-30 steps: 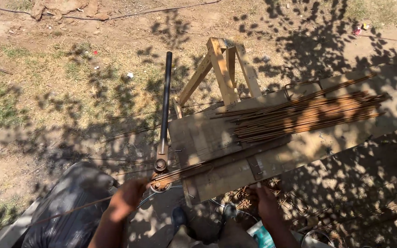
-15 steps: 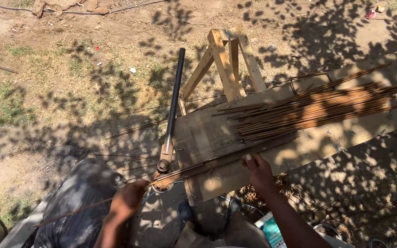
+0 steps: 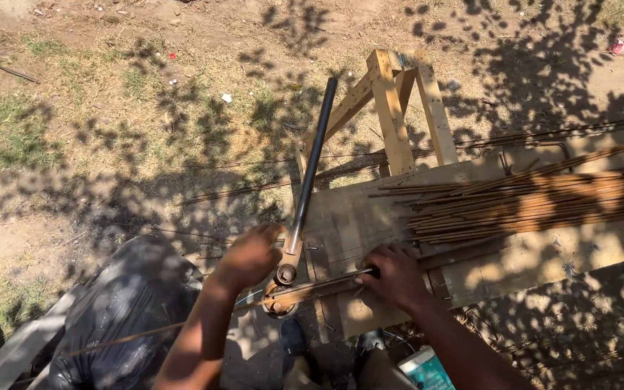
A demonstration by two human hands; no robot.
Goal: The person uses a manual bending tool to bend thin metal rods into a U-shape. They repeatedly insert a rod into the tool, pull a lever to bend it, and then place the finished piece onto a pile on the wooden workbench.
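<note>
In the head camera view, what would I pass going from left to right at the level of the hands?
Black plastic sheet → left hand → bending tool with long black handle → right hand → wooden workbench, with a bundle of rusty steel rods on top.

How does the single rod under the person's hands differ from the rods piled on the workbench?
The single rod lies alone across the bench's near edge, threaded through the bender; the piled rods lie bundled farther back. The single rod is pressed by the right hand, with the left hand at the bender, while the pile is untouched. Both look thin, long and rusty brown.
</note>
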